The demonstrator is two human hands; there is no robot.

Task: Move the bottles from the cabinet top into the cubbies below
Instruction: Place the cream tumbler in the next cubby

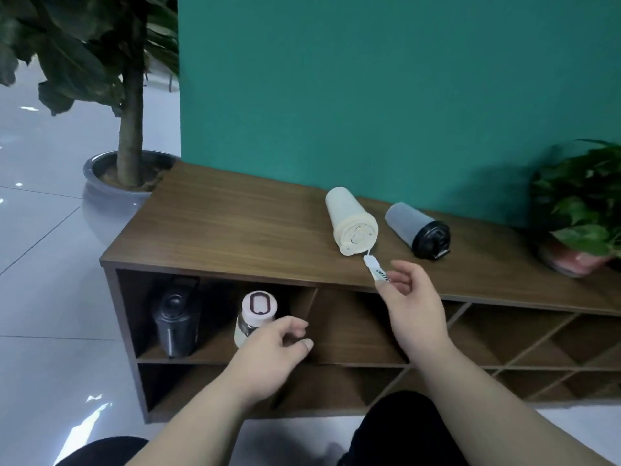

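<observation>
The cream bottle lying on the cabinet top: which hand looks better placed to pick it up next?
The right hand, probably. It is open at the cabinet's front edge, fingertips by the white tag hanging from the cream bottle. The left hand is lower, beside the clear bottle in the upper-left cubby.

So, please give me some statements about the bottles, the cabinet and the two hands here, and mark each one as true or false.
1. Two bottles lie on their sides on the cabinet top: a cream bottle and a grey bottle. True.
2. The right hand grips the grey bottle. False: it is at the white tag hanging from the cream bottle.
3. A dark bottle and a pink-capped bottle stand in the upper left cubby. True.
4. The left hand holds a bottle above the cabinet. False: it is low, in front of the cubby, beside the pink-capped bottle.
5. The small plant stands on the floor. False: it stands on the cabinet top.
</observation>
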